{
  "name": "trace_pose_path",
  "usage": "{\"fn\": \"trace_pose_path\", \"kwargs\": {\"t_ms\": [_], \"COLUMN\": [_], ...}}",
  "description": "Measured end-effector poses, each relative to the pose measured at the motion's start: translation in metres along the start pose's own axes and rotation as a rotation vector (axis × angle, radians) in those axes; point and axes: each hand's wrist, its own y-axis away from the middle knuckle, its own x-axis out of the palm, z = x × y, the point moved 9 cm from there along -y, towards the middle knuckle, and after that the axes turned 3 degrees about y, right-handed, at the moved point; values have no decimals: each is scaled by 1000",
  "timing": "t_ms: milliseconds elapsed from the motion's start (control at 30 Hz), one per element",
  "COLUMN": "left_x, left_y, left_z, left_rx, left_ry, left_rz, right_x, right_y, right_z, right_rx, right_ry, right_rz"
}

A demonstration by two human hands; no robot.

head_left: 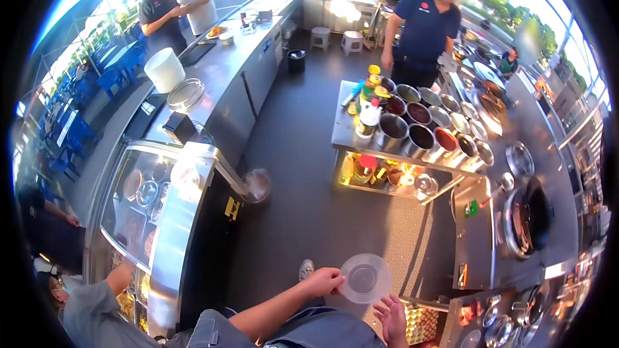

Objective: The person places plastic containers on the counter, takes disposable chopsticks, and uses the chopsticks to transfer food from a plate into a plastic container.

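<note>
Bowl of clear plastic (365,277) lies between both hands: left hand (324,281) pinches its edge; right hand (391,320), fingers spread, is just beside, touching or not I cannot tell.

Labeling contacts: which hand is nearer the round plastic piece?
Left. The left hand grips the round plastic piece by its rim; the right hand is open beyond its lower-right edge.

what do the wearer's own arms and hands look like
The left hand and right hand are both bare, with no gloves visible. The left forearm is uncovered, with no watch to be seen, below a grey-blue sleeve with what looks like a stitched tab. No right sleeve can be made out.
</note>
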Motion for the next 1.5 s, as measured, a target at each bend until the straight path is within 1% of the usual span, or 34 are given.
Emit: {"fn": "trace_pose_path", "kwargs": {"t_ms": [33, 100, 167, 267, 300, 367, 500, 567, 633, 667, 733, 833, 867, 900, 1033, 1100, 1167, 1200, 1233, 1267, 1367, 1500], "left_x": [-36, -104, -172, -261, -286, -335, -434, -481, -532, -560, -606, -678, -701, -725, -842, -909, -980, -1016, -1049, -1076, -1146, -1213], "left_y": [-1, 1, -8, -6, -10, -17, -54, -73, -94, -104, -115, -125, -128, -130, -165, -191, -223, -239, -257, -268, -298, -329], "left_z": [2, -21, -31, -71, -81, -103, -135, -148, -163, -177, -196, -243, -252, -258, -272, -272, -277, -282, -289, -290, -304, -321], "left_rx": [-26, -16, 42, 104, 123, 145, 174, 187, 165, 203, 215, 264, 243, 222, 248, 229, 315, 341, 321, 317, 320, 241], "left_ry": [49, 168, 302, 403, 468, 531, 564, 639, 738, 767, 782, 853, 871, 887, 931, 956, 1005, 1055, 1051, 1115, 1260, 1334], "left_rz": [-65, -185, -297, -455, -472, -557, -657, -755, -801, -832, -873, -969, -1013, -1058, -1149, -1179, -1191, -1214, -1180, -1228, -1334, -1449], "right_x": [20, 76, 123, 201, 218, 252, 323, 361, 409, 434, 478, 553, 571, 591, 658, 674, 691, 698, 701, 699, 694, 646], "right_y": [-25, -78, -127, -192, -215, -266, -374, -432, -501, -533, -582, -645, -667, -689, -785, -839, -893, -921, -942, -963, -1016, -1085], "right_z": [-2, 11, 23, 48, 52, 54, 66, 73, 86, 92, 102, 139, 146, 153, 169, 169, 174, 180, 186, 191, 210, 219], "right_rx": [24, 95, 130, 190, 194, 202, 264, 285, 289, 297, 306, 295, 299, 297, 319, 321, 324, 314, 306, 298, 326, 376], "right_ry": [15, 66, 80, 140, 137, 286, 346, 331, 317, 323, 318, 332, 371, 386, 435, 456, 485, 512, 534, 559, 643, 680], "right_rz": [7, 49, 59, 129, 133, 204, 247, 272, 325, 355, 400, 458, 446, 472, 464, 407, 361, 293, 213, 149, 6, -160]}}
